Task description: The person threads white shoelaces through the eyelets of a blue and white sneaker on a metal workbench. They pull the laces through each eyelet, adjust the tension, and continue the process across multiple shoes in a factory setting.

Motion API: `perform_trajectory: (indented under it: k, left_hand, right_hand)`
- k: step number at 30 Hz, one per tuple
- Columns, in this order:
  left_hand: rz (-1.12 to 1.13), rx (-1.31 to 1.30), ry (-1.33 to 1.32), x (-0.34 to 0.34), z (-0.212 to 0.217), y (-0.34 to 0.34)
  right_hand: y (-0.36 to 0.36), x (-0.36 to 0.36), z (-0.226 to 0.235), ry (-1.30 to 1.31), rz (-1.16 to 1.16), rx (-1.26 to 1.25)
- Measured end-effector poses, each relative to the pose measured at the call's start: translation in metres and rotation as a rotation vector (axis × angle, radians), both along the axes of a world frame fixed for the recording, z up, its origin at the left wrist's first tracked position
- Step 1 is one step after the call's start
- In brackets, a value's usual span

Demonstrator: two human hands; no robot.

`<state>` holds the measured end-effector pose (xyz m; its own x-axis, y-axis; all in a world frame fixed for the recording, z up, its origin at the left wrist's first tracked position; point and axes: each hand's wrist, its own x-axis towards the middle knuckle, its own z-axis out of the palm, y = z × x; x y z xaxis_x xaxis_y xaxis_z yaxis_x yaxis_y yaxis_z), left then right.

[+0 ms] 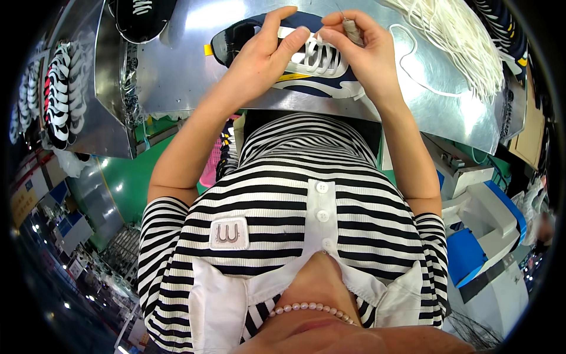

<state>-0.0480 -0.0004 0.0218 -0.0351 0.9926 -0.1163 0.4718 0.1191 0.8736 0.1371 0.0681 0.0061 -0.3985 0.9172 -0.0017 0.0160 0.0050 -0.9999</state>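
A navy sneaker with white laces and a yellow tab lies on its side along the metal bench, its toe to the right. My left hand grips it around the opening, thumb on the tongue area and index finger stretched to the far edge; its other fingers are hidden. Over the lacing, my right hand is closed, thumb and index fingertips together at a white shoelace. Tucked in that same hand is a small tool with a tan wrapped handle and a thin dark wire end.
A heap of loose white laces covers the bench's right side, one strand trailing toward me. At the far left stands a black shoe. Shoe uppers hang beyond the bench's left edge. A grey-and-blue machine is at my right.
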Motion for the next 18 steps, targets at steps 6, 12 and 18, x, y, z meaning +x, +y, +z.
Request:
perform_trajectory:
  k: [6,12,18]
  left_hand:
    - [0.076,0.060,0.196,0.009,-0.007,0.004]
    - [0.115,0.121,-0.351,0.001,-0.013,0.010]
    - [0.070,0.030,-0.168,0.005,-0.010,0.008]
  right_hand:
    - [-0.002,-0.009,-0.013,-0.092,-0.035,0.129]
    - [0.005,0.003,-0.005,0.301,0.004,-0.233]
    - [0.004,0.003,-0.003,0.124,0.067,-0.196]
